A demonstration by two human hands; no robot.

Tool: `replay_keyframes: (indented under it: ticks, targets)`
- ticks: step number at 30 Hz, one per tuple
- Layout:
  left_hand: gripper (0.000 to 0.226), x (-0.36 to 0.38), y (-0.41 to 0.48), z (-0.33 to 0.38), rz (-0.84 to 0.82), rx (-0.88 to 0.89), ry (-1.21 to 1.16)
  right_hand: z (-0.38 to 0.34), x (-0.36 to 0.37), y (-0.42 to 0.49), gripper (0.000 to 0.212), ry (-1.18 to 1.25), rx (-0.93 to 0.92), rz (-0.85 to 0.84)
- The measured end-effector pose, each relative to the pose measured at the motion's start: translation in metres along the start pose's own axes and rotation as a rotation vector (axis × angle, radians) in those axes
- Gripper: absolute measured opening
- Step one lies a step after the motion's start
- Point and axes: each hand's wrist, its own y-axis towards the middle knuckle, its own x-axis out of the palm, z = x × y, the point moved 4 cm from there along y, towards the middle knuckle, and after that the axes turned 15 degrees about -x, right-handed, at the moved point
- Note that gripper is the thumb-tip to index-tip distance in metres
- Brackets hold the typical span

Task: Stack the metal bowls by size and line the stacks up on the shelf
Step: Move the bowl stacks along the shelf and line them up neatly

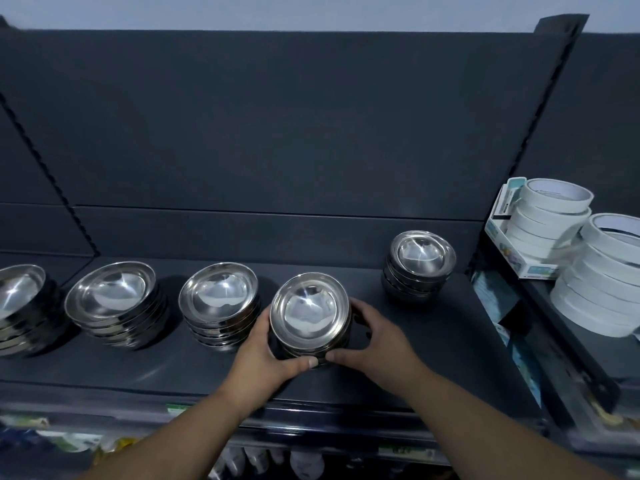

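Both the left hand (pixel 266 344) and right hand (pixel 372 337) grip the small bowl stack (pixel 310 315) near the shelf (pixel 415 341) front edge; a sideways nudge could knock the neighbouring stack (pixel 220 299), toppling slick bowls

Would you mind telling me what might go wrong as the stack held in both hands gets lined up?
The held stack sits very near the neighbouring stack on its left, so sliding it could knock that one. The left hand and right hand hold it near the base, so upper bowls might shift.
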Motion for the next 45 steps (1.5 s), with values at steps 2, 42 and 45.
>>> replay_keyframes:
  ticks: [2, 42, 45]
  targets:
    - [0.099, -0.001, 0.0, 0.002, -0.009, 0.008, -0.028, -0.002, 0.0, 0.0, 0.097, -0.002, -0.005, 0.005]
    - [0.115, -0.016, 0.007, 0.007, -0.084, 0.025, -0.018, -0.01, -0.001, 0.001, 0.091, -0.008, -0.036, 0.009]
    - [0.113, -0.016, 0.008, 0.009, -0.105, 0.031, -0.028, -0.008, 0.0, -0.002, 0.09, -0.01, -0.031, 0.027]
